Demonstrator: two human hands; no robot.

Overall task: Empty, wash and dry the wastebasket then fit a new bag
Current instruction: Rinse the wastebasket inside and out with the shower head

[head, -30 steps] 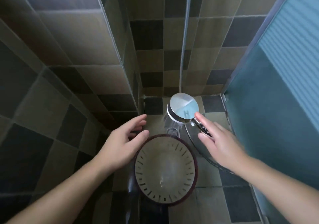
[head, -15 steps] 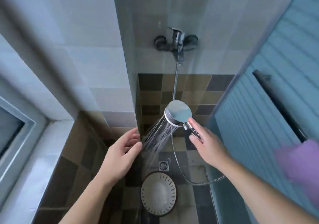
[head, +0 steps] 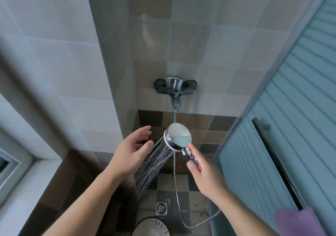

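My right hand (head: 204,174) grips the chrome handle of a round shower head (head: 179,137), which sprays water down and to the left. My left hand (head: 131,150) is held open beside the spray, fingers spread, holding nothing. The wastebasket (head: 151,226), round with a dark rim and a pale slotted inside, stands on the tiled floor at the bottom edge, partly cut off by the frame. The shower hose (head: 175,177) loops down from the head towards the floor.
A dark wall mixer tap (head: 175,86) sits on the tiled wall straight ahead. A floor drain (head: 161,207) lies just beyond the wastebasket. A blue slatted door with a dark handle (head: 276,163) closes the right side. A purple cloth (head: 300,221) shows bottom right. A window ledge is left.
The view has tilted up from the floor to the wall and tap. Both hands rose with the shower head, and the wastebasket slid to the bottom edge.
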